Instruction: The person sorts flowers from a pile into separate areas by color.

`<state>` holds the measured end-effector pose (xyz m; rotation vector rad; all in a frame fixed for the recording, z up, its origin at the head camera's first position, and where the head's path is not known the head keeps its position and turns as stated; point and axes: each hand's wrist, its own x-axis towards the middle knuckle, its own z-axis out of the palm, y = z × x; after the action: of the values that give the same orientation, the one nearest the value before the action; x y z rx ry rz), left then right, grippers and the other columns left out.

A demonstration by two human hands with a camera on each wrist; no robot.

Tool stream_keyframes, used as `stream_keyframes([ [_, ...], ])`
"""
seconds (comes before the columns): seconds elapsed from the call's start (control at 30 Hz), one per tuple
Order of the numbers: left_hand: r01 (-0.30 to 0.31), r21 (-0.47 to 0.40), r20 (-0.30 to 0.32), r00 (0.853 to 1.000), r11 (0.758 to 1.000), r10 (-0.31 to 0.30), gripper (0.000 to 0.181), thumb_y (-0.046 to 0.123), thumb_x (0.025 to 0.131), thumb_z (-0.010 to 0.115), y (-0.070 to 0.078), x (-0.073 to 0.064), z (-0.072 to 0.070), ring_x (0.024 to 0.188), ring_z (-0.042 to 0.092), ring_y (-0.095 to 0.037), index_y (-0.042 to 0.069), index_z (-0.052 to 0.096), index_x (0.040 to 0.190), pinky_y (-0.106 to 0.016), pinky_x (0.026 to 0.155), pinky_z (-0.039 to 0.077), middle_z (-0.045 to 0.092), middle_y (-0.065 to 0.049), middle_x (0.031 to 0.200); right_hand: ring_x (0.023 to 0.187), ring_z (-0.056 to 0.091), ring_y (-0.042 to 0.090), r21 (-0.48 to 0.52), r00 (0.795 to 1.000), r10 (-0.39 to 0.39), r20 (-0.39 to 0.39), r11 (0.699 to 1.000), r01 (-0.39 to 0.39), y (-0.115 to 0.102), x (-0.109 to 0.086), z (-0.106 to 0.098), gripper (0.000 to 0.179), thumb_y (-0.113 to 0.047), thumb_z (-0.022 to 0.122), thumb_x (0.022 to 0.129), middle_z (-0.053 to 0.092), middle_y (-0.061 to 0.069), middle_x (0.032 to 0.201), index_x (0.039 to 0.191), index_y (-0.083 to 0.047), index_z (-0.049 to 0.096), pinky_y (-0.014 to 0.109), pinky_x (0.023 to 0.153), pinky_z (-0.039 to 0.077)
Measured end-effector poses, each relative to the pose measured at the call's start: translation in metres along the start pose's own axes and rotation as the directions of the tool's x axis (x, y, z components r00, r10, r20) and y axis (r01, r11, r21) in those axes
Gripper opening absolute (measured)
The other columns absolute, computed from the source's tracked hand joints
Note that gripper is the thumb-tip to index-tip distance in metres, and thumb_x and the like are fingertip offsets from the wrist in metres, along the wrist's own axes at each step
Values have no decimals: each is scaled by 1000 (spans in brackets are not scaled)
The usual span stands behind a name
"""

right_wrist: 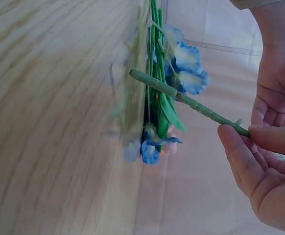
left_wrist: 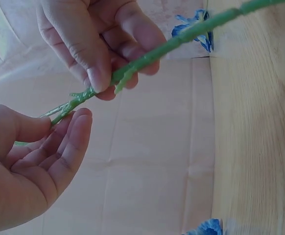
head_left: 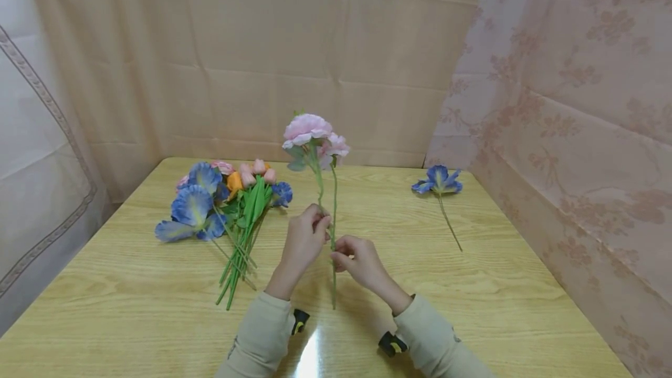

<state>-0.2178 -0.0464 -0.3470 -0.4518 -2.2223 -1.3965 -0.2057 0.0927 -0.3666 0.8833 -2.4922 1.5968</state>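
A pink artificial flower [head_left: 307, 129] with two blooms and a branching green stem [left_wrist: 147, 59] stands upright between both hands. My left hand [head_left: 306, 237] pinches the stem around its fork, thumb against fingers. Just below, my right hand [head_left: 362, 261] pinches the same stem between thumb [right_wrist: 274, 137] and fingers. The bare stem end [right_wrist: 154, 83] juts out past the right hand, over the table. In the left wrist view the left hand [left_wrist: 39, 161] and right hand [left_wrist: 96, 41] are close together along the stem.
To the left on the wooden table [head_left: 157, 319] lies a heap of artificial flowers: blue irises [head_left: 191, 209], pink tulips [head_left: 258, 168], an orange bloom [head_left: 234, 182]. One blue iris [head_left: 438, 181] lies alone at the right. Curtains [head_left: 262, 45] hang behind and at both sides.
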Motion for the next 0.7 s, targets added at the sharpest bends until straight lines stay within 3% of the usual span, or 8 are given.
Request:
stream_keyframes([
  [0.1, 35, 4, 32, 999, 999, -35, 6, 0, 86, 55, 0, 0, 0, 52, 60, -21, -5, 57, 88, -22, 44, 44, 63, -12, 68, 60, 61, 25, -30, 1000, 0, -7, 1000, 0, 15, 1, -1, 6, 7, 59, 81, 60, 16, 73, 83, 11, 56, 26, 53, 51],
  [0.27, 71, 20, 59, 996, 997, -72, 11, 3, 87, 55, -1, -1, -1, 54, 60, -18, -5, 57, 94, -23, 46, 44, 64, -13, 73, 60, 60, 22, -48, 999, 33, -7, 998, -33, 16, 1, -5, 4, 7, 58, 81, 59, 13, 72, 83, 10, 56, 25, 52, 51],
  [0.47, 70, 40, 59, 996, 997, -72, 12, 4, 87, 56, -3, -2, -1, 53, 55, -13, -5, 58, 95, -24, 47, 43, 62, -12, 70, 59, 59, 26, -57, 997, 73, -27, 996, -74, 20, 1, -11, 5, 9, 59, 80, 57, 14, 70, 83, 12, 56, 24, 50, 51],
  [0.7, 68, 64, 67, 995, 996, -73, 11, 5, 86, 57, -6, -3, -1, 52, 53, -11, -3, 59, 93, -23, 47, 43, 60, -7, 66, 54, 59, 22, -104, 987, 139, -75, 984, -146, 32, 2, -22, 5, 8, 60, 80, 55, 9, 66, 82, 10, 57, 24, 49, 50],
])
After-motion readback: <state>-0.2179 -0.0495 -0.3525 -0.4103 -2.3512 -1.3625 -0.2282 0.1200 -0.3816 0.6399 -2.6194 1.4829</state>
